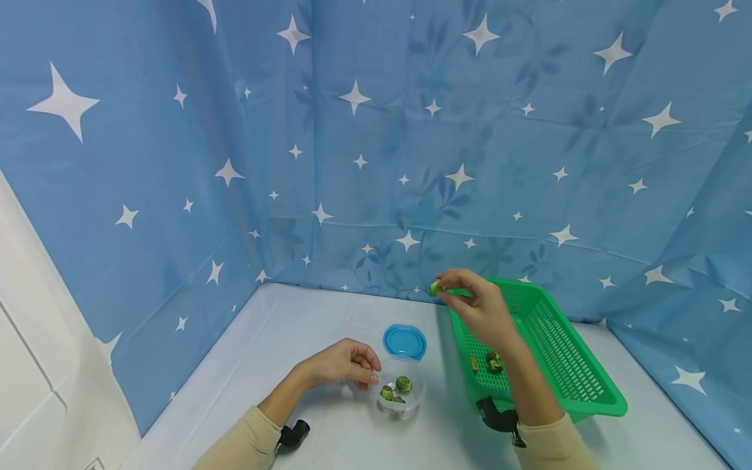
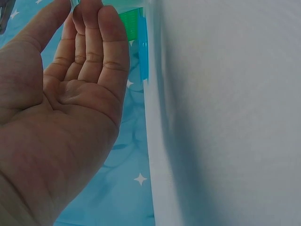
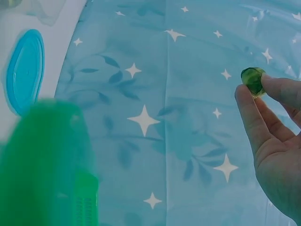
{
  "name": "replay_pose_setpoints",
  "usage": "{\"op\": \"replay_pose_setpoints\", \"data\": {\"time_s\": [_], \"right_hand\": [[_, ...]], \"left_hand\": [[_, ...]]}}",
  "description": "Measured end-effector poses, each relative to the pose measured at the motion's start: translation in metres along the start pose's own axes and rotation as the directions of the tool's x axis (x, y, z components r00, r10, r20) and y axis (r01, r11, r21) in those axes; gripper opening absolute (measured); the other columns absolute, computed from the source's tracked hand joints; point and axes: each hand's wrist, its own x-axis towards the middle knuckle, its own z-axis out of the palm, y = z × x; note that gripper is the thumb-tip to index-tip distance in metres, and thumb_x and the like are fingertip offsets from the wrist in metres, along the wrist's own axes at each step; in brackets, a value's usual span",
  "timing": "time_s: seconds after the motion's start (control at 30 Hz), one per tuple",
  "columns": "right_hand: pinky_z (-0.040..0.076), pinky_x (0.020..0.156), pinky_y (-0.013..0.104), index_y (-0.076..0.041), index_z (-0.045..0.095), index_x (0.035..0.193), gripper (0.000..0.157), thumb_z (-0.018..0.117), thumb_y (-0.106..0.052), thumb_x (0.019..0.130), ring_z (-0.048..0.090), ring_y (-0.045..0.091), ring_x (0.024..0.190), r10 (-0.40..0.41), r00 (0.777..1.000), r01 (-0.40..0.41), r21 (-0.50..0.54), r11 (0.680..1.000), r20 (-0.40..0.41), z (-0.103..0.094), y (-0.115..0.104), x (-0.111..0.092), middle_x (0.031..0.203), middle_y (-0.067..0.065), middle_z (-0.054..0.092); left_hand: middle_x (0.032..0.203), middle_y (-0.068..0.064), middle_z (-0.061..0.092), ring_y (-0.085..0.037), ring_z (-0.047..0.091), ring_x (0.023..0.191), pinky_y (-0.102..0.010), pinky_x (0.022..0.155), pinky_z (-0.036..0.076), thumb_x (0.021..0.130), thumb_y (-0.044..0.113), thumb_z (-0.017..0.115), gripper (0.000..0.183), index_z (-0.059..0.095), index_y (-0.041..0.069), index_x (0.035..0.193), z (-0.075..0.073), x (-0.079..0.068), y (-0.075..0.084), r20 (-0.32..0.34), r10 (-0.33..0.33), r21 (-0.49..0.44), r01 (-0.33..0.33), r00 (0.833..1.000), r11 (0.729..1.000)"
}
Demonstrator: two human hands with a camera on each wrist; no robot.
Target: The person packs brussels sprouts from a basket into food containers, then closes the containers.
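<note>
1. A green basket (image 1: 613, 406) sits right on the tabletop (image 1: 329, 431), bearing other sprouts (image 1: 495, 361).
2. The left hand (image 1: 346, 362) pinches a clear tub (image 1: 402, 407) by its rim; the right hand (image 1: 478, 310) pinches one sprout (image 1: 435, 288).
3. Raised near the basket's far left corner, the sprout looks light, firm, best gripped round its middle.

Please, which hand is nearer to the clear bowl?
Left. The left hand pinches the clear bowl at its rim; the right hand is raised near the green basket, apart from the bowl, holding a green sprout.
</note>
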Motion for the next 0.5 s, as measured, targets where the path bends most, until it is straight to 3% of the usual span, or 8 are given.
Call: {"op": "replay_pose_setpoints", "data": {"time_s": [0.5], "right_hand": [[0.061,0.084,0.021,-0.005,0.070,0.112,0.017,0.069,0.003,0.097,0.069,0.006,0.107,-0.005,1.000,0.007,0.065,0.998,-0.031,0.008,0.001,-0.016,0.128,0.014,0.068]], "left_hand": [[0.084,-0.001,0.074,-0.015,0.072,0.073,-0.037,0.075,0.064,0.093,0.014,0.080,0.038,0.066,-0.013,0.116,-0.001,0.000,-0.001,0.016,0.020,0.008,-0.020,1.000,1.000]]}}
